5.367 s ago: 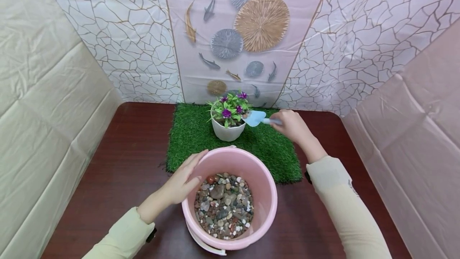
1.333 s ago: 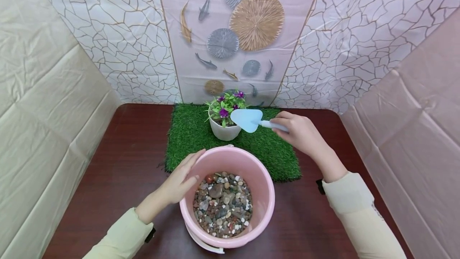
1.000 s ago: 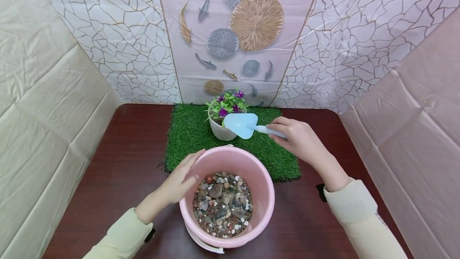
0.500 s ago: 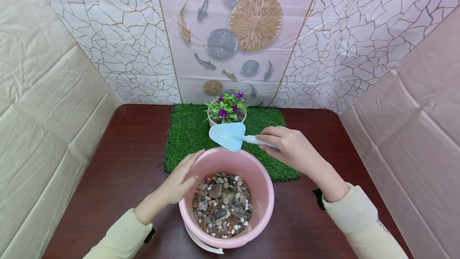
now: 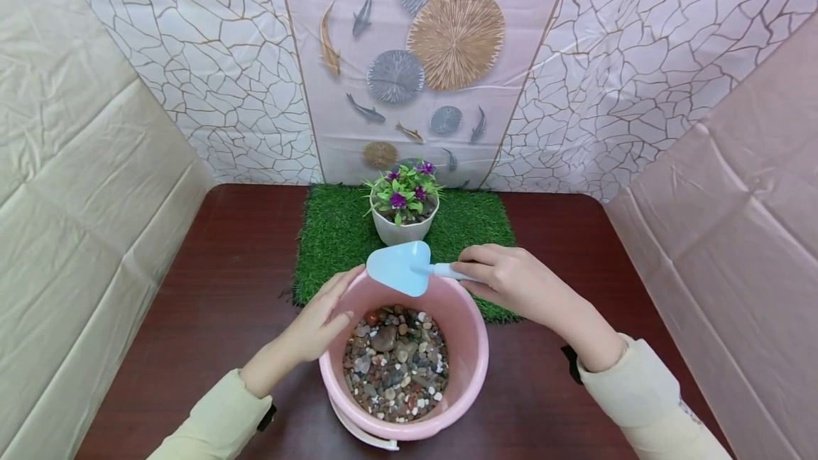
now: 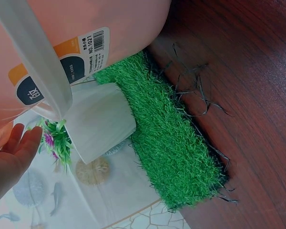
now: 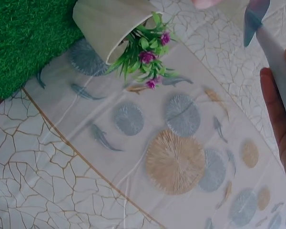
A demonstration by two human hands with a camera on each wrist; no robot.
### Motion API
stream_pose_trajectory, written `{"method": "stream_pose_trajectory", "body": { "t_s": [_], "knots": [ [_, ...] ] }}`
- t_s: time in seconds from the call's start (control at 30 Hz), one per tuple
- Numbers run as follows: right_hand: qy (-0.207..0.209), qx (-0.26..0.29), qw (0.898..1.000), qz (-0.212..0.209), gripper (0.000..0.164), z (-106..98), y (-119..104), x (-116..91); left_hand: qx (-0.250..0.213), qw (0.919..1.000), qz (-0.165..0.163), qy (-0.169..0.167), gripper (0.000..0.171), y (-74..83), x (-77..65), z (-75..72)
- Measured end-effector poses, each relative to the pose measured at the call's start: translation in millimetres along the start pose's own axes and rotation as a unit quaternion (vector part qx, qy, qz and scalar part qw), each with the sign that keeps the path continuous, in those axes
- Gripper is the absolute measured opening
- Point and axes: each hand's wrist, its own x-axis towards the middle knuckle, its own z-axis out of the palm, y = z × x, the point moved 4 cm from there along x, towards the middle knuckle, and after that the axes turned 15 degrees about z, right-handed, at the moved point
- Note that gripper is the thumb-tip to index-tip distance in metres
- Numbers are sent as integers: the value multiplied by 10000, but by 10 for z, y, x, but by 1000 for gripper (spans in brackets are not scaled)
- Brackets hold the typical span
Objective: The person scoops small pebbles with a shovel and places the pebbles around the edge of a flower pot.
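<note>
My right hand (image 5: 511, 279) grips the pale handle of a light blue garden trowel (image 5: 401, 268). Its blade hangs over the far rim of a pink bucket (image 5: 473, 346), with no stones visible on it. Inside the bucket lie mixed pebbles (image 5: 396, 368), brown, grey and white. Along the bucket's left rim rests my left hand (image 5: 313, 325), fingers straight and thumb over the inside. Behind the bucket stands a white pot (image 5: 404, 231) with a green plant (image 5: 409, 190) bearing purple flowers; stones and dark fill show around its stems. The right wrist view catches the trowel handle (image 7: 276, 76) at its right edge.
A green artificial grass mat (image 5: 332, 233) lies under the pot on the dark red-brown table (image 5: 217, 282), with loose black threads (image 6: 200, 90) at its edge. The bucket's white handle (image 5: 364, 435) hangs at its near side. Fabric walls (image 5: 243, 77) enclose the table.
The trowel has left the plant pot and come toward me, down and left over the bucket's far rim, my right hand still gripping it. My left hand has stayed on the rim.
</note>
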Motion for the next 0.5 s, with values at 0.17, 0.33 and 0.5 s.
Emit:
{"method": "stream_pose_trajectory", "body": {
  "t_s": [0.17,0.33,0.5],
  "knots": [
    [-503,175,9985,-120,25,-28,-29,-49,6,10000,-15,8,66,10,2,0],
    [-1503,-144,9885,-79,21,143,-107,-81,-8,10000,15,-7,65,15,3,0],
    [-1862,-429,9816,-41,18,331,-164,-95,55,10000,-31,46,65,19,0,-2]
  ]
}}
